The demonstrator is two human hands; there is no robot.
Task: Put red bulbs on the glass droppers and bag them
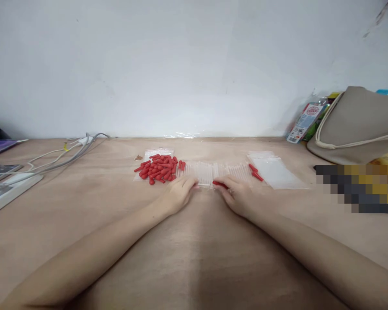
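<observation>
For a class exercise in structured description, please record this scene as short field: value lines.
Left hand: fingertips at the clear tubes; grip unclear
Right hand: fingers on a red piece
Red pile: at the tubes' left end, partly on a clear bag
Other red pieces: at the tubes' right end
Plastic bags: flat on the table, farther right
Left side: cables
Right side: drawstring bag near the wall

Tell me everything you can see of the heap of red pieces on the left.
The heap of red pieces lies loose on the table, partly over a clear plastic bag. Each piece that shows clearly has a rounded bulb tapering to a narrower neck; they look matte and rubbery. They point in many directions, some on top of others. Clear thin tubes lie to its right. The left hand is close to its near right edge; whether it touches is unclear.
</observation>
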